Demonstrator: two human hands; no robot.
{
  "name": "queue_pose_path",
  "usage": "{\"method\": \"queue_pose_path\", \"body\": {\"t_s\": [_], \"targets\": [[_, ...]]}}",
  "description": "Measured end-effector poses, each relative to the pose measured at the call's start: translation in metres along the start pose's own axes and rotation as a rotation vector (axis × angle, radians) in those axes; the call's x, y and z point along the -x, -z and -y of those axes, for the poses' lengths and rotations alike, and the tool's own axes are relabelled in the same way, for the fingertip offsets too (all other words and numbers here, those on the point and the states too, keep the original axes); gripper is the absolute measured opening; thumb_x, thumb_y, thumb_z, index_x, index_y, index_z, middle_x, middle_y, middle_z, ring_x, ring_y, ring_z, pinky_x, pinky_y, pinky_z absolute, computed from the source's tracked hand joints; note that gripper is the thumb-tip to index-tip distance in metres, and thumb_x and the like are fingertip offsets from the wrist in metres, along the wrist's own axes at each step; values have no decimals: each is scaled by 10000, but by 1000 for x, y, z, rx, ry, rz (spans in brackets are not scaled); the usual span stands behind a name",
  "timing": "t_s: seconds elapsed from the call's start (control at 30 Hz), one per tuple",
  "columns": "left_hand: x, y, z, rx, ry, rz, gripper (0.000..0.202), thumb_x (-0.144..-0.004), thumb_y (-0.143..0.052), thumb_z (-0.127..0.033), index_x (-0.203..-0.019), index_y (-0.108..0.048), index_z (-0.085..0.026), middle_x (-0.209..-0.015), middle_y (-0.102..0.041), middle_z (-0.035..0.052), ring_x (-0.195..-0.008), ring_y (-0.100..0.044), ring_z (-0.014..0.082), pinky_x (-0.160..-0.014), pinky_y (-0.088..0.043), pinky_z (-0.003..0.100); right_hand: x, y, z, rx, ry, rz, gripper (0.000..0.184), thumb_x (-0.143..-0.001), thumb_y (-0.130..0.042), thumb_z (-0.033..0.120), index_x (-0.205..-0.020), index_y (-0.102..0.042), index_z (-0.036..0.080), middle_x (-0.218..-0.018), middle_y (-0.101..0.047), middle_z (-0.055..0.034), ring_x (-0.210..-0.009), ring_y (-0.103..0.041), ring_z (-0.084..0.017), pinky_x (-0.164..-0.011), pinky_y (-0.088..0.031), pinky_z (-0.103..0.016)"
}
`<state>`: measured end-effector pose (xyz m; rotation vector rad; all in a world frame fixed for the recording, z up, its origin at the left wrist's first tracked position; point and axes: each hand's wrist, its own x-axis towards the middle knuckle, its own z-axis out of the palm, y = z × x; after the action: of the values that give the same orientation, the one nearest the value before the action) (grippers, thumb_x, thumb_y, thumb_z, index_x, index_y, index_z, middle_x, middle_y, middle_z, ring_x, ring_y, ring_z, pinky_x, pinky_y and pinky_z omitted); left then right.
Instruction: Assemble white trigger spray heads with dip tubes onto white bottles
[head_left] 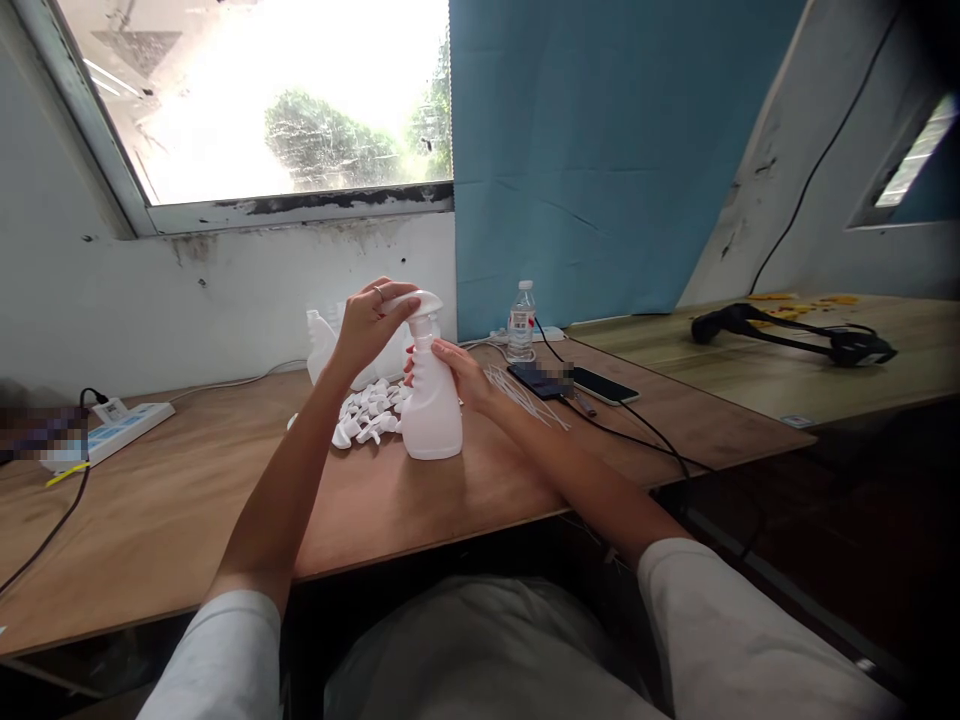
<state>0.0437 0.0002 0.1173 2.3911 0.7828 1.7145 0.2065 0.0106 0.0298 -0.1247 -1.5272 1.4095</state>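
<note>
A translucent white spray bottle [433, 415] stands upright on the wooden table in front of me. My right hand [466, 372] is wrapped round its neck. On top of the bottle sits a white spray head [426, 302], and my left hand [369, 318] is closed on it from the left with fingers over its top. A heap of small white plastic parts [367, 412] lies just left of the bottle. Behind my left forearm stand more white bottles [322, 340], partly hidden. White thin strips or tubes [521, 395] lie beside my right wrist.
A clear water bottle [521, 325] stands at the back, near a dark phone [604, 385], a black device [536, 379] and cables. A power strip [112, 435] is at the left. A black strapped object [787, 335] rests on the right-hand table.
</note>
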Motion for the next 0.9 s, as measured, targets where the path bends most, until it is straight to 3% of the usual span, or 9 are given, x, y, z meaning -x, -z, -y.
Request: {"method": "queue_pose_path", "body": {"t_s": [0.1,0.27,0.9], "targets": [[-2,3,-2,60,65,-67,277,-829,-642,-417,-925,-729,-173,-876,-638,39,-624,-543,94,-541,-406,212,1,-2,0,-9,5,13,338,-870,-588,428,-1035,-605,133,-894,-684,-85,-720,-668,-180,-680,-545,-316],[-2,5,-4,97,73,-63,271,-817,-658,-421,-908,-733,-177,-854,-625,32,-596,-527,86,-522,-401,211,2,-4,0,-14,1,5,349,-864,-593,443,-1027,-603,135,-884,-681,-82,-729,-672,-186,-673,-544,-313],[2,0,-4,5,34,131,282,-844,-622,-412,-960,-736,-182,-918,-644,53,-749,-569,130,-629,-422,233,1,-1,-3,18,-3,-40,373,-851,-585,474,-1031,-586,148,-881,-680,-76,-717,-655,-172,-662,-539,-297]]}}
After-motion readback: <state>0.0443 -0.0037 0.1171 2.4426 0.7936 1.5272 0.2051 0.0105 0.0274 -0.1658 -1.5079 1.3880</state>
